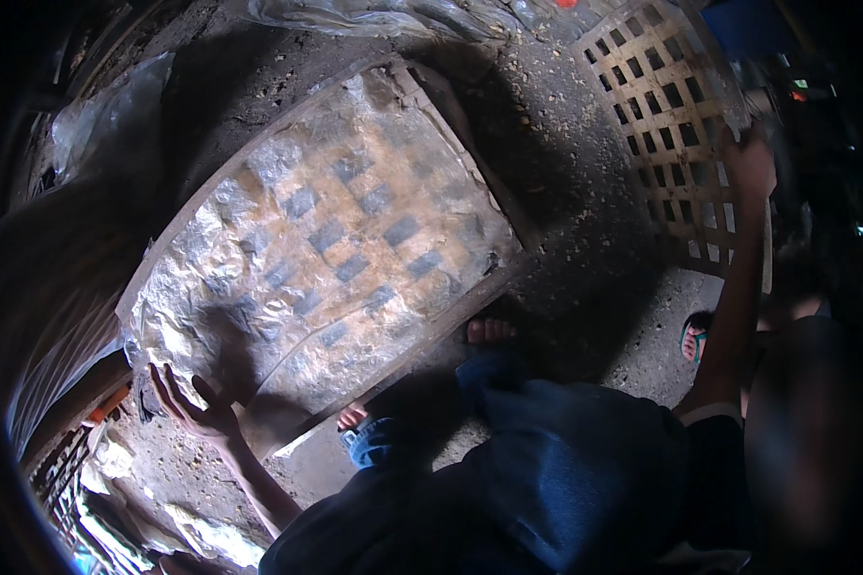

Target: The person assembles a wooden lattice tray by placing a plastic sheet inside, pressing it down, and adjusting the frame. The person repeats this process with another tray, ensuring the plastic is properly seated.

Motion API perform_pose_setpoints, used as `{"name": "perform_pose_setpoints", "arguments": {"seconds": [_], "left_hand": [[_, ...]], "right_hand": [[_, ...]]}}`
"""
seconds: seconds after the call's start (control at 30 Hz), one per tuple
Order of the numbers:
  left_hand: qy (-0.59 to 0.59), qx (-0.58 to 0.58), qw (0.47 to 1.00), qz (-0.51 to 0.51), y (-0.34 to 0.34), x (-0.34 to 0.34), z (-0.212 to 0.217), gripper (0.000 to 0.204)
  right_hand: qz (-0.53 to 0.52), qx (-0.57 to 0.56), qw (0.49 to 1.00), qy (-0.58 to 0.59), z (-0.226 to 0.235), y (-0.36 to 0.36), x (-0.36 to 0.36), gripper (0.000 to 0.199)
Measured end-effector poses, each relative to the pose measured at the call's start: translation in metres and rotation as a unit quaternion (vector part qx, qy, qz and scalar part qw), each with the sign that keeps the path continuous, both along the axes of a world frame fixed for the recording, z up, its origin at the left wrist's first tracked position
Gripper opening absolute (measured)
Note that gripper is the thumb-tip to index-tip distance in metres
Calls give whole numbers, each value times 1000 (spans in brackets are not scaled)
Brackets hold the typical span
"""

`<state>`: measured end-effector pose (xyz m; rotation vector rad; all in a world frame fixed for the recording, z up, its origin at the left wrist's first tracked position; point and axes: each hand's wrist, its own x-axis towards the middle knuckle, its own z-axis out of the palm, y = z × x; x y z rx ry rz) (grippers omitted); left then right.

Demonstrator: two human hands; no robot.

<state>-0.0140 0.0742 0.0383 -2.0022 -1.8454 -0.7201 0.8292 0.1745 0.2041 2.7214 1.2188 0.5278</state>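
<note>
Crouching over rough, dusty ground [585, 192], I hold my left hand [194, 407] open, palm up and fingers spread, at the near corner of a wooden frame [422, 331] lying flat before me. A crinkled, silvery-brown sheet [326, 240] covers the frame, and the lattice beneath shows through it as a chequer of darker squares. My fingertips touch the sheet's edge where it wraps the corner. My bare toes [489, 331] peek out just beside the frame's lower rail, below the cuffs of my blue trousers [547, 460]. My right arm stretches up and away to a second frame, a bare lattice [676, 125] propped well apart from the first; my right hand [750, 163] rests against its edge, though I cannot tell whether the fingers are closed round it. Clear plastic sheeting [115, 105] lies crumpled on the ground beyond the covered frame. Someone else's sandalled foot [692, 337] shows beside my right forearm.
</note>
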Motion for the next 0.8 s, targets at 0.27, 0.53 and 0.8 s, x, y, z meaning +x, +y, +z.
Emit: {"name": "perform_pose_setpoints", "arguments": {"seconds": [0.27,0.53,0.8], "left_hand": [[-2,26,999,-26,5,11,11,38],[-9,56,998,-10,-12,11,12,36],[-5,79,997,-12,-11,5,26,37]], "right_hand": [[10,57,998,-24,1,-4,-53,67],[80,48,990,-106,-22,-6,-99,44],[199,-50,945,-256,33,-1,-11,37]]}}
